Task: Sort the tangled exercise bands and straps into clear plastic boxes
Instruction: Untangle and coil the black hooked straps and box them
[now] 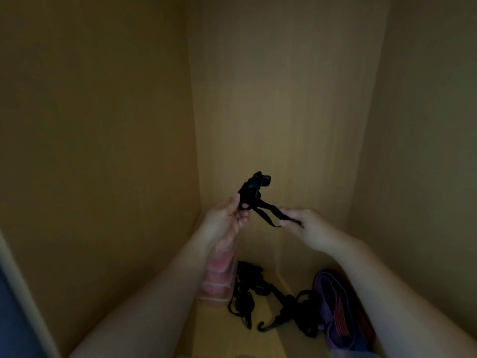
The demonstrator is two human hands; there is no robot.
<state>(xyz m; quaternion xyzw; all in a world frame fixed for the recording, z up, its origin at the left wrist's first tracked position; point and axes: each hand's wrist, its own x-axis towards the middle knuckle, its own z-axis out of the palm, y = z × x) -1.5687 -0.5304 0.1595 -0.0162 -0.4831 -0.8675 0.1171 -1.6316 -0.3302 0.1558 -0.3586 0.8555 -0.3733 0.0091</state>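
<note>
I hold a black strap (260, 202) up in front of a dim wooden cupboard. My left hand (227, 220) grips its bunched end, where a black buckle sticks up. My right hand (302, 224) pinches the loose tail of the same strap, stretched a short way to the right. Below, on the cupboard floor, lies a tangle of black straps with hooks (273, 303). A purple band with a red-striped one (335, 311) lies to the right of it. A clear plastic box (219, 277) with pinkish contents stands at the left, partly behind my left forearm.
Wooden cupboard walls close in on the left (103, 151), back (284, 112) and right (426, 151). The light is low. A dark edge shows at the bottom left corner.
</note>
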